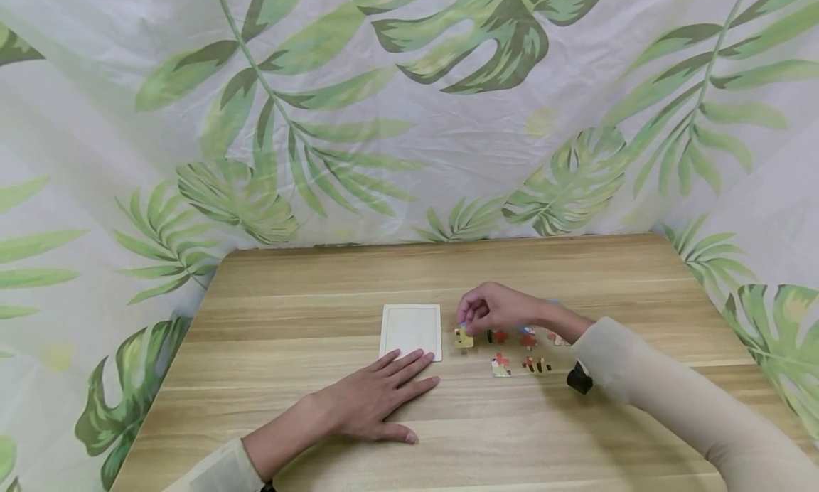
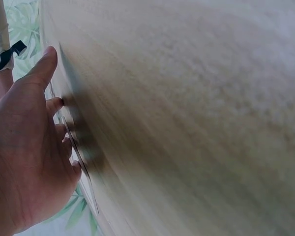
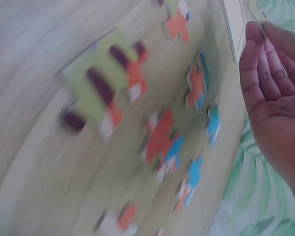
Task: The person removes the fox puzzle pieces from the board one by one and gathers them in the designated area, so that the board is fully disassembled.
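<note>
In the head view my right hand pinches a yellow jigsaw piece between thumb and fingertips, just right of a white puzzle tray. The right wrist view shows the same piece edge-on at the fingertips. My left hand lies with straight, spread fingers, fingertips over the tray's near edge. From the left wrist camera, that hand appears side-on, low along the wooden tabletop, with the thumb held apart. No picture shows on the tray's pale inner panel.
Several loose jigsaw pieces lie right of the tray, among them a striped one and a red-and-green one. Some sit partly behind the right forearm. The wooden table meets a leaf-patterned cloth at its back edge.
</note>
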Demonstrator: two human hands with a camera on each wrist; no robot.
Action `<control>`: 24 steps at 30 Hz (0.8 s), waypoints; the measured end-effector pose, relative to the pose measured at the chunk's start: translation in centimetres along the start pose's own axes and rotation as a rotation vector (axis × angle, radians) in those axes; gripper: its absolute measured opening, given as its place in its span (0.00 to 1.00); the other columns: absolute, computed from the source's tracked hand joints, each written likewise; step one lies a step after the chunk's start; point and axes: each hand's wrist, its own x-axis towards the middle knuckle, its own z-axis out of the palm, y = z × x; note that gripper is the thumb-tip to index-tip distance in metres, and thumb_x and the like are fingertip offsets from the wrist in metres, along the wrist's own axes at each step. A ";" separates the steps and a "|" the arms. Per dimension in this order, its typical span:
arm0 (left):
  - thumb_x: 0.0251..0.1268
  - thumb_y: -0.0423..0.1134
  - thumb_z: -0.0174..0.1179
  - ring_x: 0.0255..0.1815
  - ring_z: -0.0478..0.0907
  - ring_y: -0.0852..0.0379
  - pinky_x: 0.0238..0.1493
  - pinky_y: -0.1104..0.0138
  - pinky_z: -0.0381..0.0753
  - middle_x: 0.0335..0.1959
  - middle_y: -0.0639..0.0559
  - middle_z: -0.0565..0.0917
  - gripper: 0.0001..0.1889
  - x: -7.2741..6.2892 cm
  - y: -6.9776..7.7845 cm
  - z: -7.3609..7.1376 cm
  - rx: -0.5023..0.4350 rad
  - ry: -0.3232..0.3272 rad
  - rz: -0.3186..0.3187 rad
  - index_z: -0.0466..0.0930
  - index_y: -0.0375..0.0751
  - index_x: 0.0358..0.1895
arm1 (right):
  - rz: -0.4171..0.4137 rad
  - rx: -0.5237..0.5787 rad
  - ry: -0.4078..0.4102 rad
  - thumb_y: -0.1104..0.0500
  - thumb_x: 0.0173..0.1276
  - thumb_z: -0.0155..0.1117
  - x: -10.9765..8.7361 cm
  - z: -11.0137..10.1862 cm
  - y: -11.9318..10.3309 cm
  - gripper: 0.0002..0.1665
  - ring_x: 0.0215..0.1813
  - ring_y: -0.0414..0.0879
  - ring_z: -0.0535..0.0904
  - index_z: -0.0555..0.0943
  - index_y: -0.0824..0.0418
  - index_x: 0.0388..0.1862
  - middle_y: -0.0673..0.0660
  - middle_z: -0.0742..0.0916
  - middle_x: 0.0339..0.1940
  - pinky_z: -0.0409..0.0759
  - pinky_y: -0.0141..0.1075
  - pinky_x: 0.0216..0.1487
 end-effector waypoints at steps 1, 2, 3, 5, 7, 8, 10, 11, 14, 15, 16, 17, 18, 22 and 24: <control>0.78 0.73 0.43 0.88 0.47 0.45 0.84 0.46 0.57 0.89 0.43 0.48 0.45 0.0 0.0 0.0 0.002 -0.003 -0.001 0.53 0.49 0.87 | 0.004 -0.002 0.004 0.67 0.71 0.72 -0.4 -0.2 0.1 0.08 0.41 0.45 0.86 0.87 0.67 0.47 0.55 0.90 0.38 0.87 0.33 0.43; 0.78 0.73 0.42 0.88 0.46 0.46 0.84 0.46 0.57 0.89 0.43 0.48 0.45 0.0 0.0 0.0 0.004 -0.005 -0.003 0.53 0.49 0.87 | 0.009 -0.005 0.009 0.67 0.71 0.72 -0.8 -0.4 0.1 0.08 0.41 0.45 0.86 0.87 0.67 0.47 0.56 0.90 0.38 0.87 0.33 0.44; 0.78 0.73 0.42 0.88 0.46 0.46 0.84 0.46 0.57 0.89 0.43 0.48 0.45 0.0 0.0 -0.1 0.006 -0.007 -0.005 0.53 0.50 0.87 | 0.013 -0.009 0.014 0.66 0.71 0.72 -1.3 -0.6 0.3 0.08 0.42 0.45 0.86 0.87 0.67 0.47 0.56 0.90 0.38 0.87 0.33 0.45; 0.78 0.73 0.42 0.88 0.47 0.46 0.84 0.46 0.57 0.89 0.43 0.48 0.45 0.1 0.0 -0.1 0.012 -0.012 -0.008 0.52 0.50 0.87 | 0.030 -0.008 0.021 0.67 0.71 0.72 -2.1 -0.9 0.3 0.09 0.42 0.45 0.86 0.87 0.68 0.48 0.56 0.90 0.39 0.87 0.33 0.45; 0.78 0.73 0.43 0.88 0.47 0.46 0.84 0.46 0.58 0.89 0.43 0.48 0.45 0.1 0.1 -0.2 0.013 -0.012 -0.009 0.53 0.50 0.87 | 0.040 -0.003 0.023 0.67 0.71 0.72 -3.0 -1.2 0.4 0.09 0.42 0.46 0.86 0.87 0.69 0.48 0.56 0.90 0.39 0.87 0.33 0.45; 0.78 0.73 0.43 0.88 0.48 0.46 0.83 0.46 0.58 0.89 0.43 0.49 0.45 0.1 0.1 -0.2 0.015 -0.011 -0.009 0.53 0.50 0.87 | 0.042 0.000 0.024 0.67 0.71 0.72 -3.5 -1.3 0.5 0.09 0.42 0.47 0.86 0.87 0.69 0.48 0.57 0.90 0.39 0.87 0.33 0.44; 0.78 0.73 0.43 0.88 0.48 0.46 0.83 0.46 0.58 0.89 0.43 0.49 0.45 0.1 0.1 -0.2 0.015 -0.013 -0.011 0.54 0.49 0.87 | 0.044 0.010 0.023 0.68 0.72 0.71 -4.4 -1.5 0.7 0.10 0.42 0.48 0.86 0.86 0.70 0.49 0.58 0.90 0.39 0.88 0.35 0.44; 0.78 0.73 0.44 0.88 0.48 0.46 0.83 0.47 0.58 0.89 0.43 0.49 0.45 0.1 0.1 -0.2 0.014 -0.014 -0.012 0.54 0.49 0.87 | 0.043 0.014 0.024 0.68 0.72 0.71 -4.8 -1.7 0.8 0.10 0.42 0.48 0.86 0.86 0.70 0.49 0.58 0.90 0.40 0.88 0.35 0.45; 0.78 0.73 0.43 0.88 0.48 0.46 0.84 0.47 0.58 0.89 0.43 0.49 0.45 0.1 0.1 -0.2 0.014 -0.017 -0.015 0.54 0.50 0.87 | 0.050 0.014 0.030 0.67 0.73 0.70 -6.1 -2.0 1.2 0.09 0.42 0.47 0.86 0.87 0.68 0.49 0.58 0.90 0.40 0.88 0.36 0.45; 0.78 0.73 0.43 0.88 0.48 0.46 0.84 0.47 0.57 0.89 0.43 0.49 0.45 0.1 0.1 -0.1 0.015 -0.016 -0.015 0.54 0.50 0.87 | 0.055 0.010 0.033 0.67 0.73 0.70 -6.5 -2.2 1.3 0.09 0.42 0.46 0.86 0.87 0.67 0.49 0.58 0.90 0.40 0.88 0.35 0.45; 0.78 0.73 0.43 0.88 0.48 0.46 0.84 0.47 0.57 0.89 0.43 0.49 0.45 0.2 0.1 -0.1 0.018 -0.014 -0.015 0.54 0.50 0.87 | 0.057 0.005 0.037 0.66 0.73 0.70 -6.9 -2.3 1.5 0.08 0.41 0.46 0.86 0.87 0.67 0.49 0.58 0.90 0.40 0.88 0.35 0.44; 0.78 0.73 0.43 0.88 0.48 0.46 0.84 0.47 0.57 0.89 0.43 0.49 0.45 0.2 0.1 -0.1 0.020 -0.011 -0.013 0.54 0.50 0.87 | 0.062 0.002 0.041 0.66 0.73 0.70 -7.4 -2.4 1.7 0.08 0.41 0.45 0.86 0.87 0.66 0.49 0.58 0.90 0.40 0.87 0.35 0.44; 0.78 0.73 0.43 0.88 0.48 0.47 0.84 0.47 0.57 0.89 0.43 0.49 0.45 0.2 0.1 0.0 0.022 -0.008 -0.012 0.54 0.50 0.87 | 0.062 -0.003 0.043 0.66 0.73 0.70 -7.8 -2.6 1.8 0.07 0.41 0.46 0.86 0.87 0.66 0.48 0.59 0.90 0.39 0.87 0.35 0.43; 0.78 0.73 0.43 0.88 0.48 0.47 0.84 0.47 0.57 0.88 0.43 0.50 0.45 0.2 0.1 0.0 0.030 -0.003 -0.012 0.54 0.50 0.87 | 0.051 0.001 0.047 0.67 0.73 0.70 -9.4 -3.0 2.5 0.07 0.40 0.52 0.87 0.87 0.67 0.48 0.61 0.90 0.39 0.88 0.37 0.37; 0.78 0.73 0.43 0.88 0.48 0.46 0.84 0.47 0.57 0.89 0.43 0.49 0.45 0.2 0.1 0.0 0.025 -0.005 -0.014 0.53 0.50 0.87 | 0.045 0.004 0.048 0.67 0.72 0.70 -10.1 -3.2 2.8 0.08 0.39 0.53 0.88 0.86 0.68 0.48 0.61 0.90 0.39 0.88 0.38 0.36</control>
